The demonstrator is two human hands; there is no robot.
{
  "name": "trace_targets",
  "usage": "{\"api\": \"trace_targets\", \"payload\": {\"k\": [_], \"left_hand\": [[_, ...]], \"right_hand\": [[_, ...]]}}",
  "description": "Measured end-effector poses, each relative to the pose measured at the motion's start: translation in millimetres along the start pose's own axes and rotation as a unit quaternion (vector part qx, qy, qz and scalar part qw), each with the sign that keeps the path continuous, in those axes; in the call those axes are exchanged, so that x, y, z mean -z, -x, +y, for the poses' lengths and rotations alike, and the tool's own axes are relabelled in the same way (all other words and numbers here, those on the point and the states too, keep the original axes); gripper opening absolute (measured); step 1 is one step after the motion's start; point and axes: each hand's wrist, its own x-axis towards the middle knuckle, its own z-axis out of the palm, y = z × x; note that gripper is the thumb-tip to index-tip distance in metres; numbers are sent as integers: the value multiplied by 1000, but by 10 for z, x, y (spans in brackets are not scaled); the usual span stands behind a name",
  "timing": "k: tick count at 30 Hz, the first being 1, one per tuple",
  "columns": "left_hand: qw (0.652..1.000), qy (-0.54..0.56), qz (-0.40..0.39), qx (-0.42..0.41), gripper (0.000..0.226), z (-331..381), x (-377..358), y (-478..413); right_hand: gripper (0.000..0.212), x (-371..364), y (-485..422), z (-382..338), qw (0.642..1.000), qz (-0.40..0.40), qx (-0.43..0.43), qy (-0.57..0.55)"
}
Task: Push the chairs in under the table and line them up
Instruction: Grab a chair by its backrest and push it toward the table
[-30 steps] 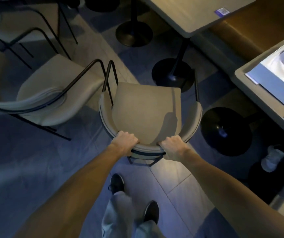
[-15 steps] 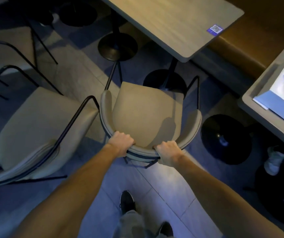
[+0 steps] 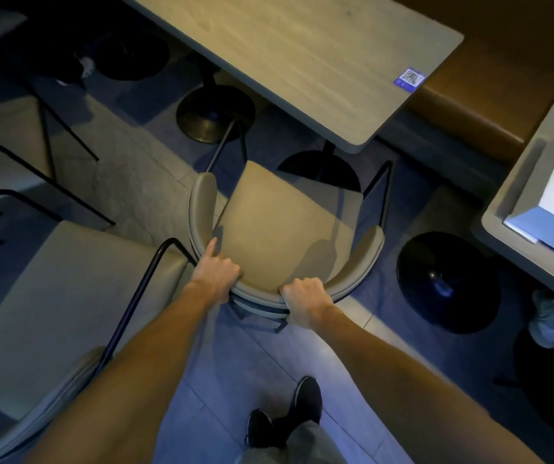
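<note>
A beige padded chair (image 3: 285,229) with a black metal frame stands in front of me, its seat facing the wooden table (image 3: 302,55). My left hand (image 3: 217,271) grips the curved backrest at its left, forefinger stretched out along the rim. My right hand (image 3: 305,296) is closed on the backrest at its right. The chair's front edge lies just short of the table's near edge, over the table's black round base (image 3: 319,170). A second beige chair (image 3: 68,313) stands close at the left, its black armrest touching or nearly touching the held chair.
A second round table base (image 3: 215,112) sits under the table, farther left. Another table (image 3: 536,202) with papers is at the right, with its black base (image 3: 446,279) on the floor and a person's white shoe (image 3: 546,316) beside it. A brown bench (image 3: 489,95) runs behind. More chairs stand far left.
The chair has slid forward toward the table, and I have stepped after it. The table fills more of the view. My left forefinger has lifted and stretched out.
</note>
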Motion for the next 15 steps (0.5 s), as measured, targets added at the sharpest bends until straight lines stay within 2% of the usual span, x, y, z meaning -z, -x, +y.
{"api": "trace_targets", "payload": {"k": [7,15], "left_hand": [[999,-28,8,-23,38,-430,85,-250],[997,-39,15,-67,27,-777,-45,-437]], "right_hand": [[26,229,-339,-37,1000,5,-1,1],[35,312,-639,-256,999,-9,-26,-19]]}}
